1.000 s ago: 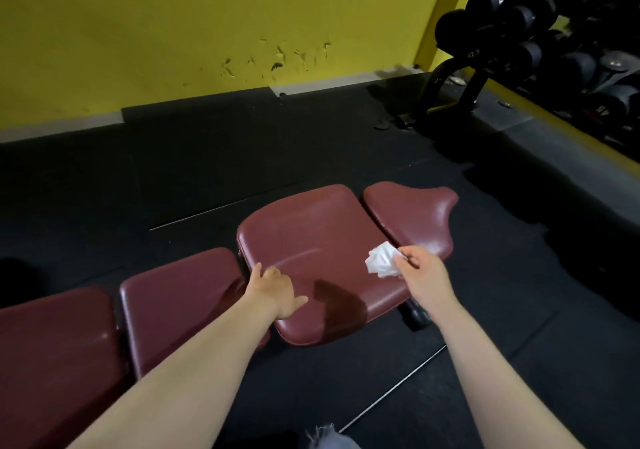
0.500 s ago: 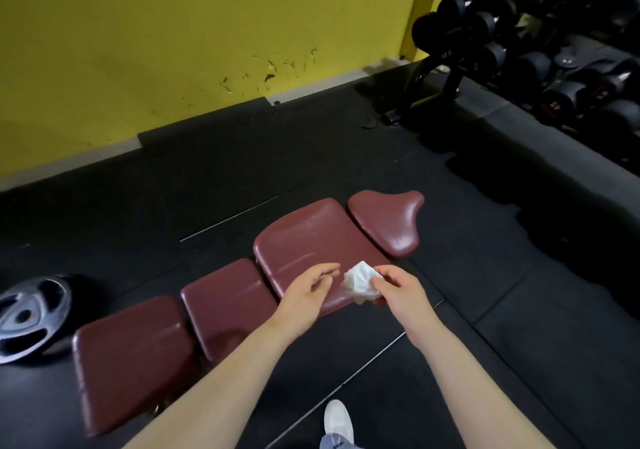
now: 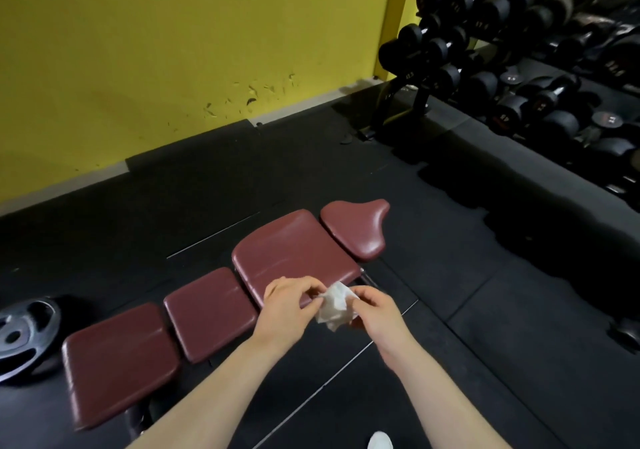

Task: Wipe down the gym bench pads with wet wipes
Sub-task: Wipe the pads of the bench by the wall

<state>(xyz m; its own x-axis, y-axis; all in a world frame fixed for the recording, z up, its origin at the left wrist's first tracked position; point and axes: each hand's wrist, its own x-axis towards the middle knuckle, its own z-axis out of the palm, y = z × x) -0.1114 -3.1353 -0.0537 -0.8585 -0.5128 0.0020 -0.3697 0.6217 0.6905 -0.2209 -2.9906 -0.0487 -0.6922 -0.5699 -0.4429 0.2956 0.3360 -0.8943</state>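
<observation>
Both hands meet above the near edge of the big bench pad (image 3: 294, 251), which I take as the landmark. The left hand (image 3: 289, 310) pinches one edge of the white wet wipe (image 3: 334, 305) with thumb and curled fingers (image 3: 308, 287). The right hand (image 3: 377, 313) holds the opposite side of the wipe, its fingers also curled round it. The wipe is crumpled, hangs between the two hands and does not touch the pad.

Beyond the big pad, toward the dumbbell rack (image 3: 519, 67), lies the small rounded seat pad (image 3: 356, 230). On the other side of the big pad there is a middle pad (image 3: 211, 313), and after it an end pad (image 3: 117, 362), all dark red. Past the end pad a black weight plate (image 3: 26, 336) lies on the black floor (image 3: 467, 292). Behind the big pad stands a yellow wall (image 3: 173, 50). A white shoe (image 3: 380, 441) shows near the bottom edge.
</observation>
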